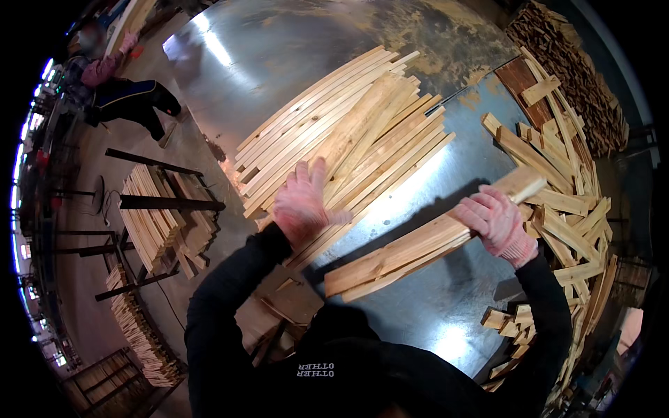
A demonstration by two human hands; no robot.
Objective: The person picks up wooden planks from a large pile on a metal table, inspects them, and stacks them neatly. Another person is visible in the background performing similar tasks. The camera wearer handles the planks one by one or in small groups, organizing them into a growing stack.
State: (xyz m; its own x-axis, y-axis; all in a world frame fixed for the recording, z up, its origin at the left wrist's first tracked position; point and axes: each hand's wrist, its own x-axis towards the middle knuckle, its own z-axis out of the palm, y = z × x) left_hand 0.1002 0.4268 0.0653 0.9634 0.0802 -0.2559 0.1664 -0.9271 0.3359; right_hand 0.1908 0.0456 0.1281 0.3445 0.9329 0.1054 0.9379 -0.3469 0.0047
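Note:
My right hand (493,221), in a pinkish work glove, is closed round wooden boards (411,249), at least two lying together. They slant above the metal table (390,216), casting a dark shadow on it. My left hand (304,200), gloved the same way, rests at the near end of a wide plank (352,125). Its fingers are spread and slightly blurred, and it grips nothing that I can see. Beneath that plank lies a layer of narrow wooden strips (306,118), side by side and pointing away from me.
On the right lies a jumbled heap of offcuts (557,202), with short blocks (512,320) nearer me. A tall stack of wood (571,83) stands behind. To the left, a dark metal rack (171,203) holds strips. Beyond it another person (118,83) carries a board.

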